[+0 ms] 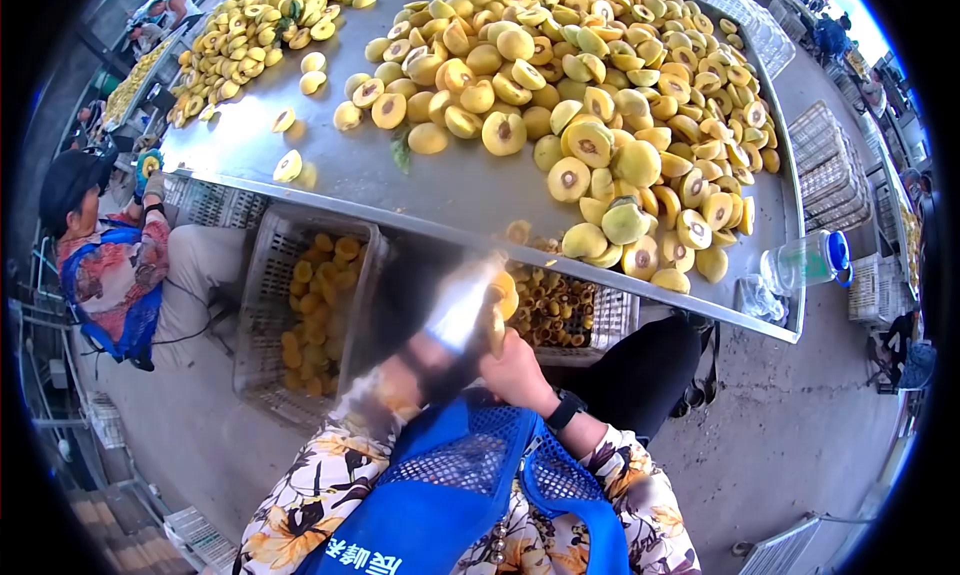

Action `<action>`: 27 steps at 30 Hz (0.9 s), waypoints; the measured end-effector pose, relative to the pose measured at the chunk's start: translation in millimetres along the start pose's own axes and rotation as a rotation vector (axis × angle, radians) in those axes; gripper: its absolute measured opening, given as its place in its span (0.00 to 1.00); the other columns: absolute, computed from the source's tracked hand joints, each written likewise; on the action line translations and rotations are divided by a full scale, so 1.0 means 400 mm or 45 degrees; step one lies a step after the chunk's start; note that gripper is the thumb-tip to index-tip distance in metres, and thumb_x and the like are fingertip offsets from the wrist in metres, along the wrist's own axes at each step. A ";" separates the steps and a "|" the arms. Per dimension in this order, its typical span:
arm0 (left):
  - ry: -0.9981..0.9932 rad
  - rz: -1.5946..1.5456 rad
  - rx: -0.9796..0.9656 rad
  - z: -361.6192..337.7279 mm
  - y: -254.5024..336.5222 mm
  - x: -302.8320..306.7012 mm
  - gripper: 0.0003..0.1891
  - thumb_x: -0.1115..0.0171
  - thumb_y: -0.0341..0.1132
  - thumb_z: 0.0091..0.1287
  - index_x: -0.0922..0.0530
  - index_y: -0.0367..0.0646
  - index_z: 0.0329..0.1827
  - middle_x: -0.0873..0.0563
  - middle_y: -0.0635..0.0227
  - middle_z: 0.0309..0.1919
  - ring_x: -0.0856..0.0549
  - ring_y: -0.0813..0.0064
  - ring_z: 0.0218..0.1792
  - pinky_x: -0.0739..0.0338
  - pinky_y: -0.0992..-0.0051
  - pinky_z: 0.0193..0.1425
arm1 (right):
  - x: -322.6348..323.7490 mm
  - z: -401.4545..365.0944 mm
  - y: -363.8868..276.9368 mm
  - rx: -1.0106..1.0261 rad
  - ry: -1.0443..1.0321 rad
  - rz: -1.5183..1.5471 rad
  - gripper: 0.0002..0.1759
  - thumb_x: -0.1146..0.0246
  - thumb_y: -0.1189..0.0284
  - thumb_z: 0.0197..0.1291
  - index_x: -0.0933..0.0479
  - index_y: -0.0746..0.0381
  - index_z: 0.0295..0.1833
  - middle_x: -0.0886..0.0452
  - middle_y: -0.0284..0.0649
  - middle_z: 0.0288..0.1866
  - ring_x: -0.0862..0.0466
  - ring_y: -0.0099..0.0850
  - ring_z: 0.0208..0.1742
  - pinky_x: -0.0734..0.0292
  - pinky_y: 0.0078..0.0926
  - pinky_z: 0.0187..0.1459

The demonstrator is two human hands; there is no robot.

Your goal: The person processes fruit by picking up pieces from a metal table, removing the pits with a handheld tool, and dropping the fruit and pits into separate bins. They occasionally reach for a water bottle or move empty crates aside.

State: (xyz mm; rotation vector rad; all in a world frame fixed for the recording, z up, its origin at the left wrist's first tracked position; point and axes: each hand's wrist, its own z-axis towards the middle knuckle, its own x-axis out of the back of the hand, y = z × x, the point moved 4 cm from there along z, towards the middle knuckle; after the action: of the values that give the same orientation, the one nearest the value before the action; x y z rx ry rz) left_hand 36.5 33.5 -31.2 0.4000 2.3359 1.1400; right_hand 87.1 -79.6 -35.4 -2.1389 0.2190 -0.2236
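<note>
My right hand [515,370], with a dark watch on its wrist, is closed at my lap, its fingers pressed against a yellow peach half [496,333]. Another yellow peach piece [507,293] shows just above it, beside my left hand [465,300]. Blur and white glare smear the left hand, so its fingers cannot be made out. Both hands are close together below the near edge of the metal table [400,210]. A large heap of halved peaches [590,125], some with stones showing, lies on that table.
Below the table stand a crate [255,320] of peach halves and, to its right, a crate [618,320] of smaller brownish pieces. A clear jug with a blue lid [800,262] sits at the table's right corner. A co-worker [115,265] sits at left. Stacked crates [830,170] stand right.
</note>
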 end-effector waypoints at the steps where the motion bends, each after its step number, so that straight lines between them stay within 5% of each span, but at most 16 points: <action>1: 0.029 0.021 -0.019 -0.010 0.011 -0.006 0.13 0.41 0.42 0.66 0.20 0.40 0.40 0.20 0.72 0.31 0.22 0.85 0.32 0.27 0.81 0.35 | -0.001 0.008 0.012 0.065 0.038 -0.098 0.10 0.48 0.77 0.54 0.35 0.69 0.42 0.29 0.37 0.19 0.28 0.23 0.12 0.33 0.21 0.13; 5: -0.032 -0.112 -0.341 -0.008 0.013 -0.009 0.13 0.41 0.42 0.67 0.20 0.40 0.40 0.20 0.72 0.30 0.23 0.87 0.32 0.27 0.81 0.34 | -0.001 -0.001 -0.023 -0.080 -0.098 0.053 0.10 0.47 0.76 0.55 0.35 0.69 0.41 0.28 0.37 0.21 0.29 0.22 0.13 0.33 0.20 0.13; 8: 0.215 0.344 -0.020 -0.048 0.085 -0.049 0.13 0.41 0.42 0.67 0.20 0.40 0.41 0.20 0.73 0.31 0.23 0.87 0.33 0.27 0.82 0.35 | -0.003 -0.022 -0.050 -0.259 -0.304 0.402 0.07 0.48 0.76 0.57 0.36 0.65 0.40 0.31 0.34 0.21 0.31 0.20 0.13 0.34 0.19 0.14; 11: -0.024 -0.111 -0.328 0.000 0.003 -0.007 0.14 0.40 0.43 0.66 0.20 0.41 0.42 0.19 0.72 0.32 0.22 0.85 0.33 0.26 0.81 0.35 | -0.007 -0.016 -0.028 -0.319 -0.394 0.608 0.05 0.48 0.77 0.58 0.37 0.61 0.38 0.33 0.31 0.21 0.35 0.17 0.13 0.36 0.17 0.14; 12: 0.044 0.017 -0.089 0.015 -0.009 0.007 0.15 0.40 0.47 0.65 0.20 0.42 0.41 0.19 0.71 0.32 0.22 0.82 0.32 0.25 0.80 0.32 | -0.006 -0.016 -0.022 -0.352 -0.424 0.679 0.05 0.48 0.78 0.58 0.37 0.60 0.37 0.35 0.30 0.20 0.37 0.16 0.13 0.37 0.17 0.14; 15: 0.001 -0.085 -0.168 0.020 -0.011 0.012 0.17 0.41 0.50 0.65 0.21 0.44 0.40 0.19 0.70 0.32 0.22 0.80 0.30 0.25 0.78 0.30 | -0.012 -0.017 -0.014 -0.318 -0.421 0.697 0.05 0.48 0.79 0.58 0.37 0.60 0.37 0.34 0.30 0.20 0.36 0.17 0.14 0.37 0.17 0.14; 16: 0.058 -0.114 0.049 0.031 -0.024 0.019 0.17 0.42 0.50 0.66 0.22 0.44 0.39 0.19 0.70 0.32 0.22 0.79 0.27 0.25 0.78 0.29 | -0.014 -0.014 -0.010 -0.281 -0.408 0.656 0.05 0.47 0.78 0.58 0.37 0.60 0.38 0.34 0.30 0.20 0.36 0.16 0.14 0.37 0.17 0.14; 19: 0.153 0.101 -0.108 0.017 0.002 0.016 0.16 0.42 0.49 0.66 0.22 0.43 0.40 0.19 0.70 0.30 0.23 0.78 0.24 0.25 0.78 0.29 | -0.023 -0.014 -0.012 -0.213 -0.443 0.612 0.05 0.46 0.78 0.59 0.36 0.61 0.38 0.33 0.30 0.19 0.35 0.16 0.14 0.38 0.16 0.14; 20: 0.051 0.166 -0.331 -0.026 0.034 -0.008 0.16 0.42 0.48 0.66 0.22 0.42 0.38 0.20 0.70 0.27 0.23 0.78 0.24 0.26 0.80 0.29 | -0.021 -0.021 -0.020 -0.214 -0.497 0.646 0.06 0.45 0.77 0.60 0.36 0.61 0.39 0.33 0.30 0.19 0.35 0.16 0.14 0.38 0.16 0.14; 21: -0.197 -0.086 -0.013 -0.027 0.042 -0.007 0.15 0.44 0.45 0.67 0.22 0.40 0.36 0.20 0.69 0.24 0.22 0.77 0.25 0.26 0.79 0.29 | -0.011 -0.028 -0.027 -0.209 -0.533 0.675 0.06 0.45 0.77 0.60 0.36 0.61 0.39 0.33 0.29 0.19 0.35 0.16 0.14 0.38 0.16 0.14; 22: 0.060 0.204 -0.342 -0.022 0.021 0.008 0.15 0.48 0.42 0.70 0.23 0.39 0.32 0.20 0.67 0.22 0.21 0.77 0.25 0.28 0.78 0.28 | -0.012 -0.029 -0.018 -0.259 -0.656 0.772 0.06 0.44 0.76 0.62 0.35 0.61 0.40 0.33 0.28 0.19 0.35 0.16 0.14 0.38 0.16 0.14; 23: 0.073 0.219 -0.349 -0.011 0.014 0.007 0.16 0.48 0.44 0.69 0.24 0.40 0.31 0.21 0.66 0.20 0.22 0.76 0.23 0.29 0.78 0.26 | -0.016 -0.021 0.000 -0.257 -0.691 0.845 0.06 0.43 0.75 0.62 0.33 0.61 0.42 0.33 0.27 0.19 0.35 0.17 0.14 0.38 0.16 0.15; 27: -0.063 -0.212 -0.015 0.043 -0.042 0.008 0.21 0.50 0.52 0.68 0.27 0.43 0.27 0.25 0.65 0.14 0.27 0.72 0.15 0.32 0.76 0.19 | -0.036 0.000 0.023 -0.030 -0.782 0.935 0.05 0.44 0.73 0.63 0.30 0.59 0.44 0.34 0.24 0.21 0.37 0.13 0.15 0.41 0.12 0.14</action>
State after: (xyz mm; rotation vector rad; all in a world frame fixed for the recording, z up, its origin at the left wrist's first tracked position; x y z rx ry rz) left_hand 42.7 36.1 -54.4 0.2221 2.2718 1.0520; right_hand 72.4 -81.0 -44.1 -1.9035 0.6131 0.8453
